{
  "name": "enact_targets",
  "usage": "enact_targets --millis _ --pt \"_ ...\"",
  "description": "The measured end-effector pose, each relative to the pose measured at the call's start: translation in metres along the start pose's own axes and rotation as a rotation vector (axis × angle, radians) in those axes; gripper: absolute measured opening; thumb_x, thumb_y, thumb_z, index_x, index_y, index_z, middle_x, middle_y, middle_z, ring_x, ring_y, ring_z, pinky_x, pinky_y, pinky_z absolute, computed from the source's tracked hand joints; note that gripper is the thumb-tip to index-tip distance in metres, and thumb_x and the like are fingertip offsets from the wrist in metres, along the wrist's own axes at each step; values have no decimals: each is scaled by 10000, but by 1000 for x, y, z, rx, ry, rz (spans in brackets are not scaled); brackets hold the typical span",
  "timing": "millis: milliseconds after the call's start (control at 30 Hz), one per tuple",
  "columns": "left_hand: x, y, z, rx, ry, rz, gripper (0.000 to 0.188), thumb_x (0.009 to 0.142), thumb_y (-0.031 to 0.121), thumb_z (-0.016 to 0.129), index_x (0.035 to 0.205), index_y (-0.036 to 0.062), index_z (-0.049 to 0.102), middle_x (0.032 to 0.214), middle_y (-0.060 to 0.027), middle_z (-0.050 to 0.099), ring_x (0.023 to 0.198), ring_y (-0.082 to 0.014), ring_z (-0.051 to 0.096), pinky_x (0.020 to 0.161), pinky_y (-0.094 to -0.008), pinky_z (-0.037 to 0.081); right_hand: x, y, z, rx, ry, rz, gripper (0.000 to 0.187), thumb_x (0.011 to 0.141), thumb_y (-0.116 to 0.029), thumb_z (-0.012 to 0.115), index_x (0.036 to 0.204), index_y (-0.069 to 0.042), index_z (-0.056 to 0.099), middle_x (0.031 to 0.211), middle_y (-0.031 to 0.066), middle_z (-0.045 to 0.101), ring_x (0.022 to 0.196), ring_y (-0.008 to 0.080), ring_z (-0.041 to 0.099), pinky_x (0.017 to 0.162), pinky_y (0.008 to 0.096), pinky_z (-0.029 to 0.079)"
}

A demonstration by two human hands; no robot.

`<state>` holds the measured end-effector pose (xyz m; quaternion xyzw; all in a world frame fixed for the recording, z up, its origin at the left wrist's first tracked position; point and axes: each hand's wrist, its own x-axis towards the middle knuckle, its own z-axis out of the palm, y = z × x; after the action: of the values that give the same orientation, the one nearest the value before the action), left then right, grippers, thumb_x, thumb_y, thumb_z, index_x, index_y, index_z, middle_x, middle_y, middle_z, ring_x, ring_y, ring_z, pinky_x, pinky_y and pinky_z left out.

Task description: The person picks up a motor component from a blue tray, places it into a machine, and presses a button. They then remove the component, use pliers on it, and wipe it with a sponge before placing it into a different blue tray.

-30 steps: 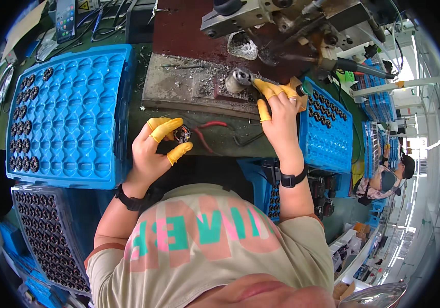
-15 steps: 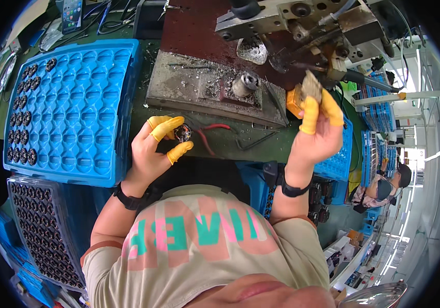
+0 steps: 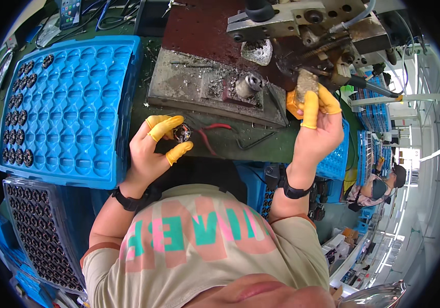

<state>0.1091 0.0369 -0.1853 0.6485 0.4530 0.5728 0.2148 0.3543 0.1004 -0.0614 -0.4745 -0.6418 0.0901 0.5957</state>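
Note:
My left hand (image 3: pixel 148 149), wearing yellow finger covers, pinches a small round motor part (image 3: pixel 182 133) with dark segments and copper-coloured bits, just above the bench. On the other side, my right hand (image 3: pixel 318 128), also with yellow finger covers, grips a worn brush (image 3: pixel 308 83) with greyish-tan bristles pointing up. Right beside these fingers is an orange box (image 3: pixel 293 104). Between the hands and farther back, a short metal cylinder fixture (image 3: pixel 249 84) stands on a steel base plate (image 3: pixel 168 84) strewn with metal shavings.
A blue tray (image 3: pixel 94 172) at the left holds several similar round parts; a clear-lidded tray (image 3: pixel 45 231) of parts sits below it. Red-handled pliers (image 3: pixel 211 134) and a hex key (image 3: pixel 256 141) lie on the bench. A machine head (image 3: pixel 312 20) overhangs the back right. Another person (image 3: pixel 376 187) is far right.
The brush in my right hand has tilted and dipped slightly, staying by the orange box. My left hand keeps hold of the round part. The whole view has shifted a little.

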Motion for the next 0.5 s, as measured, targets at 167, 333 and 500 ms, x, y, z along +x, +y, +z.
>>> enact_targets --millis 167,333,500 --pt "-1 -1 0 -9 3 5 479 687 164 855 1104 15 672 931 -89 614 753 -190 572 671 -283 490 5 10 6 -306 -1 -222 145 857 -60 721 1000 -42 703 844 58 666 635 129 610 576 238 532" --pt "1 1 0 -7 -1 -11 478 687 159 855 1104 14 673 930 -90 617 754 -190 574 672 -283 491 3 19 -4 -500 -43 -272 149 844 -51 729 989 -35 701 849 66 674 663 153 627 567 248 522" --pt "0 0 -1 5 -6 -4 477 688 155 855 1105 12 673 930 -89 615 752 -186 571 674 -282 489 7 9 7 -479 -11 -436 172 848 -51 730 1014 -20 698 913 90 696 754 181 653 601 254 530"
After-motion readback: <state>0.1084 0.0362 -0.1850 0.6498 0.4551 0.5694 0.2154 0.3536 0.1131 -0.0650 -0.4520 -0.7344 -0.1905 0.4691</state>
